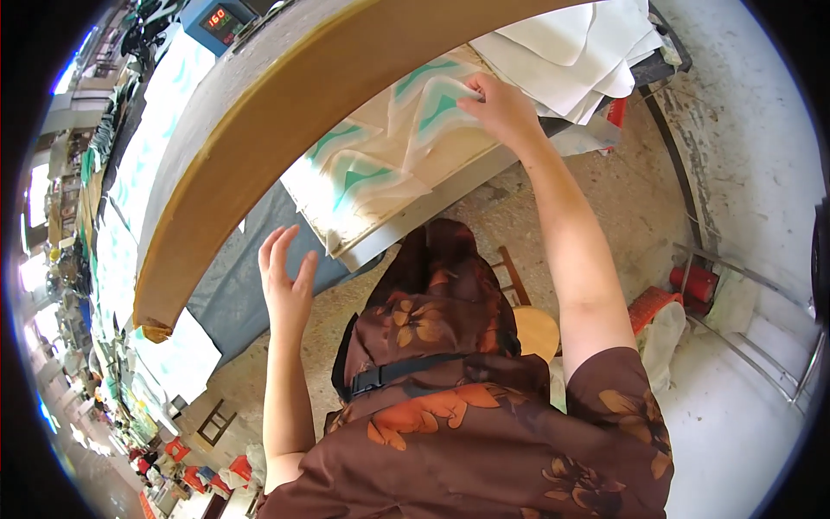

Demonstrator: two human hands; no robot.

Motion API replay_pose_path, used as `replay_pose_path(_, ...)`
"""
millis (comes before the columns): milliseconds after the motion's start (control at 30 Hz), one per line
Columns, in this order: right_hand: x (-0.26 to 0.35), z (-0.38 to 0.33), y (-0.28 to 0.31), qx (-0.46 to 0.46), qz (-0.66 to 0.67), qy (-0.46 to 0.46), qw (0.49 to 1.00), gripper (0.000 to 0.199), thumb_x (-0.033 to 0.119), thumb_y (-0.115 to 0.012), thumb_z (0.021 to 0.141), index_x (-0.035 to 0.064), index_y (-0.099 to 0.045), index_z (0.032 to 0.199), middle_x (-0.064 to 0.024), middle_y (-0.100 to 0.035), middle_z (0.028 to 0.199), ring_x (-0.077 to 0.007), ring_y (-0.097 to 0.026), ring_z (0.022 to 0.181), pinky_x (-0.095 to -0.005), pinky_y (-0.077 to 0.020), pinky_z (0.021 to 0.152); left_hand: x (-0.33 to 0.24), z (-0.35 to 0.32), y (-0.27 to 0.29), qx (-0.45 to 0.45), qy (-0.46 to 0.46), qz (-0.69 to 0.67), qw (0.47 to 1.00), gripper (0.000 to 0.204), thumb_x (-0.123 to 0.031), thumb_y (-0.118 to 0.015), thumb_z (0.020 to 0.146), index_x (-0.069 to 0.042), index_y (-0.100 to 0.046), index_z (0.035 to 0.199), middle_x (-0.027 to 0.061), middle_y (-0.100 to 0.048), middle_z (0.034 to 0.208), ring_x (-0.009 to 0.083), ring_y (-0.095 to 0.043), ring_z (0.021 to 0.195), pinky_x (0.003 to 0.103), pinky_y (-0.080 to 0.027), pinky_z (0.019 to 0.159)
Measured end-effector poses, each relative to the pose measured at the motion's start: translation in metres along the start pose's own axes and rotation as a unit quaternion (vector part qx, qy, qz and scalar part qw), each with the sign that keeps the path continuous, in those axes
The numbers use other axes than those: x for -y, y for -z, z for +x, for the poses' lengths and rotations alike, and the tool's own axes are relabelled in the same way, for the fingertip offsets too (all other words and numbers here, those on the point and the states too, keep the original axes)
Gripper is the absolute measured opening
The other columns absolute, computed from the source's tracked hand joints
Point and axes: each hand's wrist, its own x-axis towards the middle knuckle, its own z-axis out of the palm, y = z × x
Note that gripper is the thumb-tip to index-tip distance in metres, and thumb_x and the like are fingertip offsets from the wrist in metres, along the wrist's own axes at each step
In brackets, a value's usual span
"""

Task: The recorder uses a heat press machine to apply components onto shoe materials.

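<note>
My right hand [501, 111] is over the far right part of a pale work surface [316, 208], its thumb and fingertips pinched at the edge of a translucent curved piece [439, 108] with a green patch. Several similar pieces, white-edged with green middles, lie beside it on the same surface; one green-patched piece [356, 179] is near the front left corner. My left hand [288, 275] is raised off that corner, fingers apart and holding nothing.
A thick curved tan-edged beam [259, 130] arches over the surface. Behind it sits a blue box with a lit display [216, 24]. White sheets [579, 52] are stacked at the far right. Dark grey cloth [251, 268] hangs at left. A wooden stool [538, 333] stands below, near a metal rack [752, 346].
</note>
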Motion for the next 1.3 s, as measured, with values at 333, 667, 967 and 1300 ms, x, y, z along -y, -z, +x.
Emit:
replay_pose_path(333, -0.003, -0.001, -0.012, -0.094, -0.125, 0.037, 0.987, 0.028, 0.027, -0.060, 0.082, 0.0125, -0.063, 0.106, -0.0112, -0.068, 0.099, -0.0307, -0.065, 0.094, -0.0424, -0.0500, 0.080, 0.042, -0.022, 0.015, 0.020, 0.044, -0.014, 0.999, 0.038, -0.013, -0.067, 0.085, -0.011, -0.060, 0.122, 0.0111, -0.048, 0.133, 0.0265, -0.050, 0.118, 0.036, -0.043, 0.095)
replay_pose_path(667, -0.056, 0.028, 0.006, -0.284, 0.008, 0.052, 0.958, 0.020, 0.021, -0.058, 0.083, 0.0087, -0.063, 0.098, -0.0141, -0.065, 0.094, -0.0336, -0.061, 0.093, -0.0455, -0.0483, 0.081, 0.077, -0.033, 0.008, 0.064, 0.098, 0.023, 0.993, 0.037, -0.012, -0.066, 0.084, -0.012, -0.059, 0.121, 0.0091, -0.049, 0.131, 0.0245, -0.052, 0.115, 0.037, -0.046, 0.090)
replay_pose_path(967, -0.180, 0.050, 0.056, -0.199, 0.035, -0.369, 0.907, 0.046, 0.027, -0.065, 0.077, 0.0088, -0.047, 0.115, -0.0135, -0.066, 0.098, -0.0350, -0.064, 0.094, -0.0447, -0.0496, 0.080, 0.059, -0.040, 0.013, 0.014, 0.216, -0.040, 0.976, 0.034, -0.009, -0.065, 0.086, -0.008, -0.060, 0.120, 0.0047, -0.056, 0.118, 0.0187, -0.053, 0.107, 0.033, -0.043, 0.093)
replay_pose_path(1300, -0.174, 0.117, 0.174, -0.341, 0.096, -0.106, 0.929, 0.032, 0.023, -0.065, 0.077, 0.0081, -0.060, 0.105, -0.0123, -0.065, 0.085, -0.0318, -0.064, 0.082, -0.0386, -0.0498, 0.076, -0.017, 0.005, 0.001, -0.004, 0.121, -0.128, 0.984, 0.029, -0.007, -0.064, 0.086, -0.008, -0.062, 0.115, 0.0031, -0.056, 0.120, 0.0187, -0.054, 0.112, 0.033, -0.047, 0.089)
